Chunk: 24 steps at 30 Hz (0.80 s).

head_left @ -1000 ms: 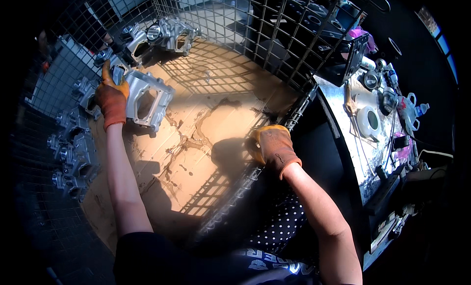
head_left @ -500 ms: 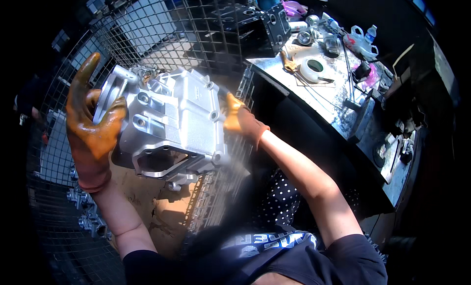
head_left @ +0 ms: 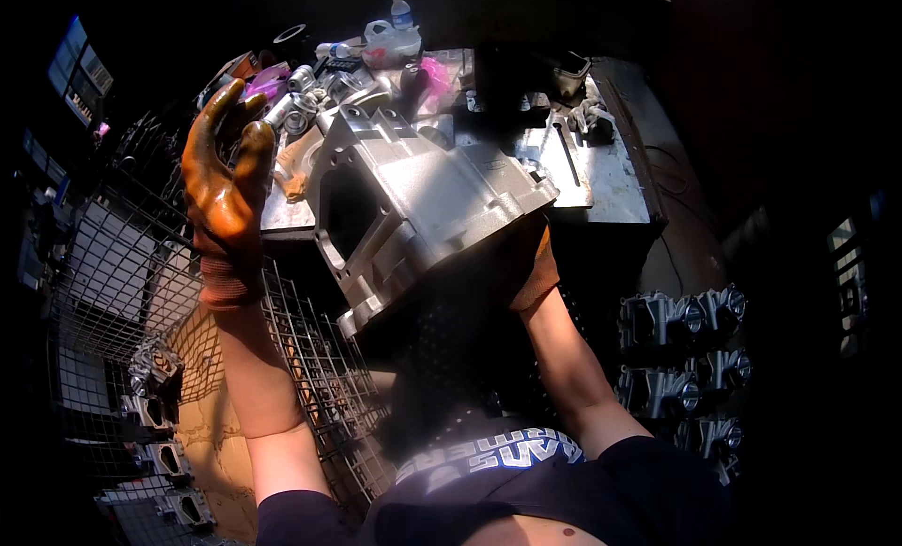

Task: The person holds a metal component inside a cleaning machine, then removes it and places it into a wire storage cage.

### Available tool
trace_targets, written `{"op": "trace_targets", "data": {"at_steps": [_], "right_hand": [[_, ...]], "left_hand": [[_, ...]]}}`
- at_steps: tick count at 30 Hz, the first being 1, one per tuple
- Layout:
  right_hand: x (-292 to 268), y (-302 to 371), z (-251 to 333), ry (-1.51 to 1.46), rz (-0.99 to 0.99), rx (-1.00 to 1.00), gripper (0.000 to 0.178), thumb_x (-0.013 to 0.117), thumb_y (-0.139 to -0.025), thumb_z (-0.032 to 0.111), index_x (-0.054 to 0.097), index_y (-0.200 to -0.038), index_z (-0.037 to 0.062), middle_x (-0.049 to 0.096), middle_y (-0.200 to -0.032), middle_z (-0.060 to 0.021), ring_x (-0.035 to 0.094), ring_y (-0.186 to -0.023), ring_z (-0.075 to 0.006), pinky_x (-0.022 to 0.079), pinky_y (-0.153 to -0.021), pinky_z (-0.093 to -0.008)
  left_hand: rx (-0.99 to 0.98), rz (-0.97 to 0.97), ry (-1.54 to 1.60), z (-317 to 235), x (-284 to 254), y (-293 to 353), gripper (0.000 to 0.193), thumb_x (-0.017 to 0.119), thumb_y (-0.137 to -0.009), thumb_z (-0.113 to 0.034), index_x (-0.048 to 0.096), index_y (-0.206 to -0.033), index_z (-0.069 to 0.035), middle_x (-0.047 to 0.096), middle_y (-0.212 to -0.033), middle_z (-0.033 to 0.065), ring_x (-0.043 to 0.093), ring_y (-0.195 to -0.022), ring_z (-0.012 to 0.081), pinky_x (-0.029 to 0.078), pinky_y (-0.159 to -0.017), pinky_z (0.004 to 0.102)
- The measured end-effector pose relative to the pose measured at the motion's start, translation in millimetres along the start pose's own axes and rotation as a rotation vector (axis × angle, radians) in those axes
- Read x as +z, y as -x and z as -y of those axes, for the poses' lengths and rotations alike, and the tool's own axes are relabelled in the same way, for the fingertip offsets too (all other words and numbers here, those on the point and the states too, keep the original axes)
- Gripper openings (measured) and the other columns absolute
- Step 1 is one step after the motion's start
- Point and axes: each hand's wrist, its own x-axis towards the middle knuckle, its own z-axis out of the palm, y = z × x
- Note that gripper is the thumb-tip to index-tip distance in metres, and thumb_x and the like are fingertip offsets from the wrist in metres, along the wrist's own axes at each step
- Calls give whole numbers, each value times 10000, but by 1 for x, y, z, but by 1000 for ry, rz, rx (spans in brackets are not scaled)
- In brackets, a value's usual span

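A large silver metal housing casting (head_left: 442, 203) with a big angular opening on its left side hangs tilted in front of my chest, before the workbench. My right hand (head_left: 540, 264), in an orange rubber-coated glove, supports it at its lower right edge; the fingers are hidden behind the metal. My left hand (head_left: 227, 175), in the same kind of stained glove, is raised left of the casting. Its fingers point up, curved and apart, and a gap shows between it and the metal.
Beyond the casting stands a cluttered workbench (head_left: 615, 175) with a plastic bottle (head_left: 401, 12), a white bag (head_left: 390, 46) and metal parts. A wire mesh cage (head_left: 132, 236) with cardboard (head_left: 202, 433) and castings is at left. More castings (head_left: 658, 320) stand in rows at right.
My view and body have turned right, from the mesh cage toward the workbench. The casting has come along and changed its tilt. My left hand has come away from its round flange.
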Motion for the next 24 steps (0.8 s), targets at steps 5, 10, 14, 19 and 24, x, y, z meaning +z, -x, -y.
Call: {"op": "trace_targets", "data": {"at_steps": [5,10,14,19,24], "right_hand": [[-63,5,-58,12,-141,46,383,433,-941,306,460,-1212,37,543,-1149,-85,520,-1084,-197,438,-919,-313],[-105,-24,-90,-1177,-291,183,470,359,-945,427,496,-1195,52,535,-1191,-89,515,-1103,-221,428,-948,-343],[-117,-78,-98,-1249,-381,243,489,354,-938,399,541,-1132,-10,595,-1095,-122,580,-1016,-247,460,-920,-343],[-109,-138,-150,112,-539,-211,257,455,-911,153,573,-1075,-6,623,-1018,-113,603,-937,-210,472,-866,-309],[-105,-180,-178,573,-439,-280,278,478,-891,169,583,-1127,65,613,-1084,-106,575,-1025,-235,430,-902,-320]], "left_hand": [[119,453,-31,11,81,55,578,620,-696,-112,457,-1231,35,560,-1151,194,540,-1093,303,416,-939,350],[-82,592,39,43,153,57,644,688,-715,-106,400,-1276,26,542,-1158,209,510,-1142,302,414,-961,346],[357,520,-181,113,180,48,436,581,-771,-75,446,-1185,-90,496,-1175,147,527,-1089,314,452,-945,369],[1319,392,-1480,174,184,2,433,506,-857,-134,422,-1278,-198,463,-1266,86,500,-1128,250,418,-991,376],[1297,543,-1674,199,191,-22,619,530,-802,-46,308,-1343,-248,345,-1357,-68,409,-1240,191,290,-1102,434]]}}
